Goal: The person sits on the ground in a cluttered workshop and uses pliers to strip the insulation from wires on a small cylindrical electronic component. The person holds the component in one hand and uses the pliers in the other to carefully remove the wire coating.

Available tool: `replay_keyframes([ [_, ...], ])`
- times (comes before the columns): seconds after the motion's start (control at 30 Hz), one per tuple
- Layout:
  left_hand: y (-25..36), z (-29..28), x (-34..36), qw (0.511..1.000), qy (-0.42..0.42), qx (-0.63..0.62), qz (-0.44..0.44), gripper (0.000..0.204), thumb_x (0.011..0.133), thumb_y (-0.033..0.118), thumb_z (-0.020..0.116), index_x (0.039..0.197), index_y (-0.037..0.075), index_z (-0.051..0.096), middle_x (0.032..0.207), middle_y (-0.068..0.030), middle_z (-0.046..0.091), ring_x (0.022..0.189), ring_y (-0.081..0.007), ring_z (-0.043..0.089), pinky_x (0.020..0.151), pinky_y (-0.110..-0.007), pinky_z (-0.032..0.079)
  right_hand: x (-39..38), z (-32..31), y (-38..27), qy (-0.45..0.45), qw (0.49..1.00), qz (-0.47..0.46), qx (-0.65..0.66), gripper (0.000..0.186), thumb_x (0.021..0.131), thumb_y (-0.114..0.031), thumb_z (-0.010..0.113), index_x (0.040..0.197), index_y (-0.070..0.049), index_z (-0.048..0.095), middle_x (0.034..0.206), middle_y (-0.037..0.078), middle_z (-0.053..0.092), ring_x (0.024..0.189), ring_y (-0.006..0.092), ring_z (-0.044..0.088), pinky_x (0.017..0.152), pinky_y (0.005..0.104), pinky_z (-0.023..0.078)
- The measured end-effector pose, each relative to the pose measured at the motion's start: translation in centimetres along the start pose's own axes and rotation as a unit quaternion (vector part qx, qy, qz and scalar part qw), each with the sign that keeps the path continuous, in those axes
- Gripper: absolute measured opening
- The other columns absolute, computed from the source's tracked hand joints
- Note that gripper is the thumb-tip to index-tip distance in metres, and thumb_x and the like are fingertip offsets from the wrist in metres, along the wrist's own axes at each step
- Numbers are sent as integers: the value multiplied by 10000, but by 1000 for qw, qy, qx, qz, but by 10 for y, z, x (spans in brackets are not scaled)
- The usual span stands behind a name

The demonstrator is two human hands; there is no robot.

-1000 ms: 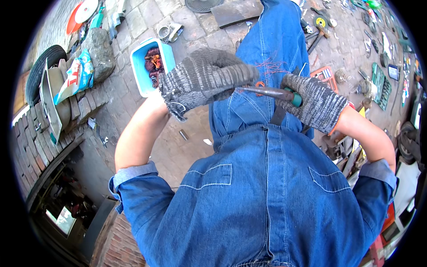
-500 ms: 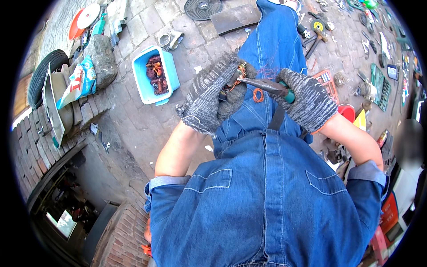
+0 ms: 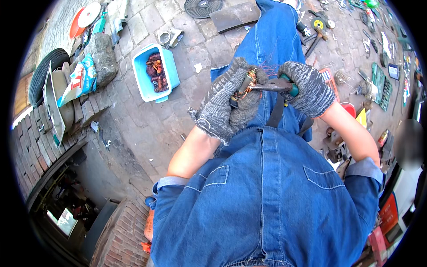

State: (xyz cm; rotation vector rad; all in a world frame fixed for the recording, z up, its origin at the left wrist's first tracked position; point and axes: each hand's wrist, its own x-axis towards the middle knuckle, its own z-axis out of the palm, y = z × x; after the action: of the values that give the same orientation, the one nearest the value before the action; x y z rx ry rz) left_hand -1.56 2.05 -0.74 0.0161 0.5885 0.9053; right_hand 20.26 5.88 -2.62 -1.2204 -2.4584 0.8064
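Observation:
My left hand (image 3: 221, 107), in a grey knitted glove, is closed around a small part with copper wire windings (image 3: 250, 83); the fingers and palm cover most of it. My right hand (image 3: 309, 89), gloved the same way, grips the green handles of a pair of pliers (image 3: 275, 85). The jaws point left and touch the windings; whether they pinch a wire I cannot make out. Fine loose copper strands (image 3: 269, 67) stick out above the pliers. Both hands are over my denim-covered lap.
A light blue tub (image 3: 174, 73) with reddish-brown copper coils stands left on the paving. Beyond it lie a metal housing (image 3: 171, 38), a round black grille (image 3: 203, 7) and a dark slab (image 3: 235, 18). A hammer (image 3: 316, 42), a green socket case (image 3: 380, 89) and scattered tools lie right.
My left hand has moved right and slightly down with the wound part. The pliers have turned more level, their jaws shifting right. The orange wire loop below them is no longer visible.

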Motion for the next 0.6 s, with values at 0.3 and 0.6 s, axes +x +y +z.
replay_keyframes([
  [0.3,9,-6,8,968,19,225,108,381,887,349,504,983,-14,566,632,-71,569,465,-110,511,401,-221,395,7,-11,-12,-62,997,35,16,289,698,-105,652,953,-33,535,831,164,585,790,330,589,673,381,471],
  [0.6,67,3,3,773,-53,631,48,255,845,234,588,943,0,604,716,-56,589,602,-103,544,553,-234,442,8,-17,-28,-186,976,102,52,254,773,-217,624,958,-49,577,778,175,606,751,334,608,648,400,487],
])
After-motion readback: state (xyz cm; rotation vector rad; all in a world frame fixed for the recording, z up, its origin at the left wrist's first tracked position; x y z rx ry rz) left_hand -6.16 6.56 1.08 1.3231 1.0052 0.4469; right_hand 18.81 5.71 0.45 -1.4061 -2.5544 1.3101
